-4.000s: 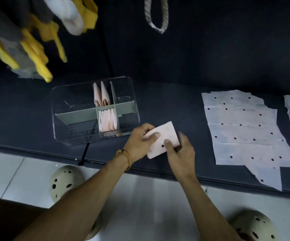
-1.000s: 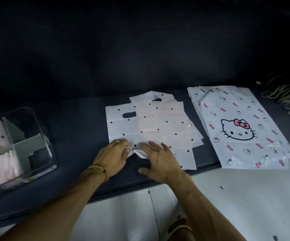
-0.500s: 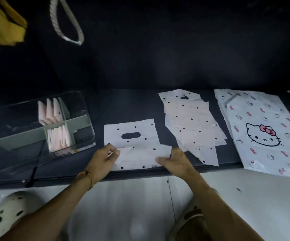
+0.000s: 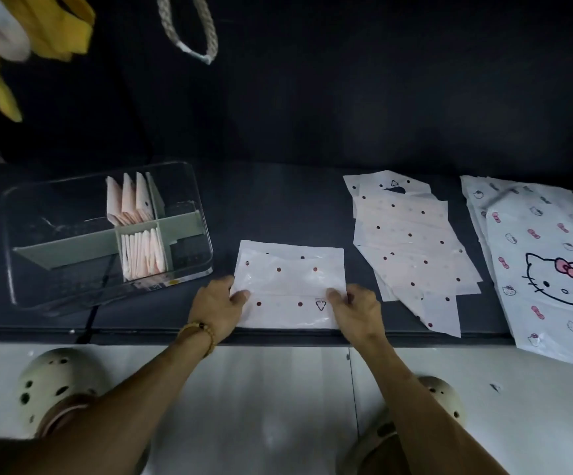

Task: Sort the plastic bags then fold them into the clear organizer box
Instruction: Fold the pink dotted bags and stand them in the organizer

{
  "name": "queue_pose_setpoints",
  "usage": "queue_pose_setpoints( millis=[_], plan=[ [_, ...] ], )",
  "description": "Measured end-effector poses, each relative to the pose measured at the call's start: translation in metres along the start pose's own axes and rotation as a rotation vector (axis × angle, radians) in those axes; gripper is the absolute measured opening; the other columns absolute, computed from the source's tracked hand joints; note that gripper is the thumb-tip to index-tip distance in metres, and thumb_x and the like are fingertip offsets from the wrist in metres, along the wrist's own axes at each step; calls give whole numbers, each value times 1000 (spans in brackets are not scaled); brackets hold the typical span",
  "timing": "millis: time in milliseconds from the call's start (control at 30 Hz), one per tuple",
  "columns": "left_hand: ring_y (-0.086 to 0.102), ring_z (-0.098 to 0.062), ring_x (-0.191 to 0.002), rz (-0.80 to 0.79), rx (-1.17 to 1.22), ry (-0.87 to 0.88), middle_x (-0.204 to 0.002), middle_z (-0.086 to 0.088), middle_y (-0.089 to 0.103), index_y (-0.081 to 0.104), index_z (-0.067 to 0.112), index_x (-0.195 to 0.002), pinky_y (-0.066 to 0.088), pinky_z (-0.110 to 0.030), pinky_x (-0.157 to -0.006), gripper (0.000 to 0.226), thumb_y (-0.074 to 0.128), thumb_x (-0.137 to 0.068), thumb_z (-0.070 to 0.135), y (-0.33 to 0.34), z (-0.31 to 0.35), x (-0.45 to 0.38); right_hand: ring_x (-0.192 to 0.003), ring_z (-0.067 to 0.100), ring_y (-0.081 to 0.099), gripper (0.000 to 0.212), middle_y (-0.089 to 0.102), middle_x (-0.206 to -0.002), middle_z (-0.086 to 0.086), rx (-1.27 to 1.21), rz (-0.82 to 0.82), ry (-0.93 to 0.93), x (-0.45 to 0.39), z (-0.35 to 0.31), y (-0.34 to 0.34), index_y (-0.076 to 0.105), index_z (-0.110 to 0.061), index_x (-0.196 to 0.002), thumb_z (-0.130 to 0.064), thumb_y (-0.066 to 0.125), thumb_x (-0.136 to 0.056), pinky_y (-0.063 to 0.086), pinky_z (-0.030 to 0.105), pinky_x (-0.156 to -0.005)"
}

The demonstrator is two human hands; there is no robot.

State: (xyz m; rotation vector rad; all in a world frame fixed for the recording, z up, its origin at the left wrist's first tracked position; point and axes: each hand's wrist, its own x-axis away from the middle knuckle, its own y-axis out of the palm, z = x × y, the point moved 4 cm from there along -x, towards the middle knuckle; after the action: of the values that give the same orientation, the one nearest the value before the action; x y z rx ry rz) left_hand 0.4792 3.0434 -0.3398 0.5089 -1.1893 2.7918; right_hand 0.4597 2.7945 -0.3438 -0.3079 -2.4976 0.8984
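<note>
Half a second ago this dotted bag [image 4: 290, 286] lay open with its handle cut-out showing; now it is doubled over, the fold line running across it and a small triangle mark turned up near the front edge. My left hand [image 4: 218, 305] pinches the bag's left edge with the thumb on top, and my right hand [image 4: 355, 308] grips the right edge the same way, so both hands are closed on plastic, not spread wide. I hold it by the two ends because thin film slides and springs back; pinning each side keeps the layers square, I judge, while I make the next fold. It lies flat at the front of the dark counter [image 4: 278, 207], just right of the clear organizer box [image 4: 189, 269] and apart from it, close enough for a short carry once it is small. Inside the box, folded bags stand on edge in two compartments beside the grey divider [image 4: 82, 243], which suggests each kind gets its own slot. Further right lies the stack of dotted bags [image 4: 412, 241] yet to be folded, and beyond it the cat-face bags [image 4: 552, 269], printed with a cartoon cat and pink bows, kept as a separate pile. No readable writing shows anywhere; a small print above the triangle is too fine to make out.
</note>
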Motion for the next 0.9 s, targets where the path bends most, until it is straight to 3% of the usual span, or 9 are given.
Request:
queue_pose_setpoints(
  millis=[100, 300, 400, 567, 667, 700, 767, 833, 900],
  plan=[
    [60, -32, -94, 26, -65, -31, -106, -13, 66, 58, 10, -94, 50, -41, -84, 22, 54, -93, 32, 1, 2, -7, -48, 10, 45, 38, 50, -51, -3, 65, 64, 8, -3, 4, -4, 49, -13, -55, -23, 59, -90, 33, 17, -43],
    [60, -36, -91, 120, -218, -26, -96, -16, 63, 42, 16, -84, 47, -38, -73, 29, 54, -92, 41, 4, 9, -19, -61, 16, 49, 34, 50, -60, -4, 130, 73, -1, -12, 0, -3, 49, -14, -63, -25, 57, -94, 35, 24, -64],
    [63, -34, -86, 180, -344, 25, -91, -14, 65, 44, 16, -98, 47, -37, -66, 28, 52, -92, 43, 1, 12, -18, -59, 14, 48, 33, 50, -60, -4, 167, 47, 32, -18, -1, -4, 52, -11, -66, -26, 55, -94, 35, 24, -63],
    [60, -28, -91, 295, -591, 356, -105, -9, 60, 54, 11, -121, 53, -37, -62, 46, 65, -81, 32, 1, 28, 4, -55, 7, 44, 36, 50, -58, -4, 202, 23, 68, -23, -2, -4, 48, -16, -60, -26, 54, -94, 33, 22, -57],
    [57, -31, -111, 183, -577, 658, -123, -10, 59, 60, 10, -122, 53, -41, -85, 42, 67, -82, 20, 19, 31, 13, -56, 7, 44, 36, 50, -58, -3, 203, 15, 72, -25, -2, -2, 48, -15, -60, -26, 54, -94, 35, 25, -62],
    [49, -31, -125, 94, -564, 699, -136, -10, 53, 55, 10, -130, 46, -42, -98, 44, 61, -87, 19, 27, 29, 14, -56, 7, 44, 36, 50, -58, -3, 207, 14, 74, -25, -2, -2, 48, -15, -60, -26, 54, -94, 35, 25, -62],
    [17, -23, -145, -53, -561, 675, -156, -3, 23, 30, 13, -148, 16, -36, -119, 50, 40, -100, 24, 40, 18, 12, -57, 7, 45, 34, 50, -59, -4, 206, 4, 83, -27, -2, -3, 51, -13, -64, -28, 54, -95, 36, 25, -63],
    [-6, -16, -146, -97, -589, 634, -158, 4, -3, 4, 18, -151, -5, -29, -118, 53, 22, -103, 30, 47, 8, 8, -62, 14, 51, 31, 51, -61, -5, 201, -14, 94, -26, -3, -4, 55, -12, -70, -30, 53, -95, 37, 25, -65],
    [-11, -15, -146, -102, -631, 626, -156, 5, -10, -8, 19, -148, -11, -30, -116, 54, 16, -102, 34, 49, 3, 7, -75, 24, 60, 26, 54, -66, -2, 234, 2, 101, -21, -5, -4, 58, -11, -79, -32, 53, -95, 39, 26, -65]
  ],
)
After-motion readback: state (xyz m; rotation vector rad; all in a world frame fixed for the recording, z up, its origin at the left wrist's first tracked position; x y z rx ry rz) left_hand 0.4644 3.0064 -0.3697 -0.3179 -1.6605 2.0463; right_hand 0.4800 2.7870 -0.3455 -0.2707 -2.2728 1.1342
